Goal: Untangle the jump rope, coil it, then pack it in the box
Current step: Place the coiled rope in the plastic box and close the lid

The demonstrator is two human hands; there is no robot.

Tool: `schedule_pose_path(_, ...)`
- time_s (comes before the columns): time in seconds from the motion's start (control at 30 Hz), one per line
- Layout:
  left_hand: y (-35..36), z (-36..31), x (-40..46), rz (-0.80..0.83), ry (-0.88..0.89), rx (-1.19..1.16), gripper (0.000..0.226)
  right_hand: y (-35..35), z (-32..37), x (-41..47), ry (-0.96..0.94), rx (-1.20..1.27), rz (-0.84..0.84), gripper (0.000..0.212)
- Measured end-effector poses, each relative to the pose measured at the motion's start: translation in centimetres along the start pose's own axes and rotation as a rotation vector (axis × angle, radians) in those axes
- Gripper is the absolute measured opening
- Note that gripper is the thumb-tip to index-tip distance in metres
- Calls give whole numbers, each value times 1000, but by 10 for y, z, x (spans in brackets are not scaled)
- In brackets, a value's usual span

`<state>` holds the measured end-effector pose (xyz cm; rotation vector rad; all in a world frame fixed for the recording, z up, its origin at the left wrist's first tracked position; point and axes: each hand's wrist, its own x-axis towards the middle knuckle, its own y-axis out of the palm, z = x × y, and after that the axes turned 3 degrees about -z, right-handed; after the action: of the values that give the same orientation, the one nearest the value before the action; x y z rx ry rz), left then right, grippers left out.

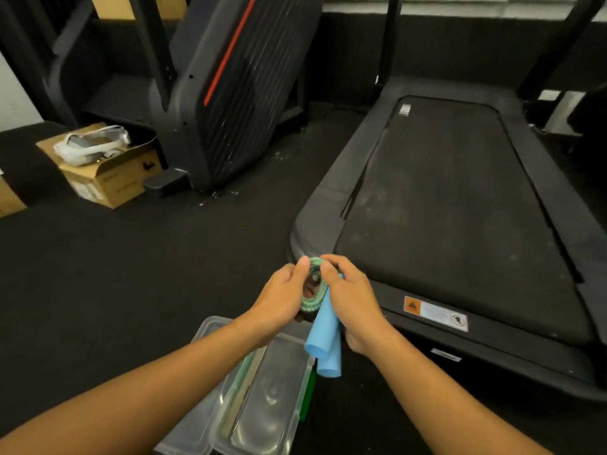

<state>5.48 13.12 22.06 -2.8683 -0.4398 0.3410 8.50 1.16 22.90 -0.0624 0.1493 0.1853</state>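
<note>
The jump rope (316,295) has a green-and-white braided cord wound into a small tight coil, and two light blue handles (322,336) hang down side by side below it. My left hand (279,298) pinches the left side of the coil. My right hand (353,300) grips its right side and the tops of the handles. Both hands hold the bundle in the air just above a clear plastic box (272,395) that lies open on the dark floor, with its clear lid (210,372) beside it on the left.
A treadmill deck (460,208) fills the right side, its rear edge close to my hands. A black folded machine (230,93) with a red stripe leans at the back left. A cardboard box (108,172) with white straps sits at the far left.
</note>
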Motion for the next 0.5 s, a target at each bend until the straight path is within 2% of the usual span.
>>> schedule_pose_path(0.13, -26, 57, 10, 16, -151, 13, 54, 44, -58, 6, 139, 17, 22, 17)
schedule_pose_path(0.27, -39, 107, 18, 39, -269, 81, 40, 73, -113, 9, 297, 38, 19, 17)
schedule_pose_path(0.37, -39, 147, 23, 54, -359, 47, 24, 87, -156, 10, 403, 41, -44, 15)
schedule_pose_path(0.5, -33, 188, 26, 68, -396, 8, 24, 95, -205, 11, 482, -5, -92, 17)
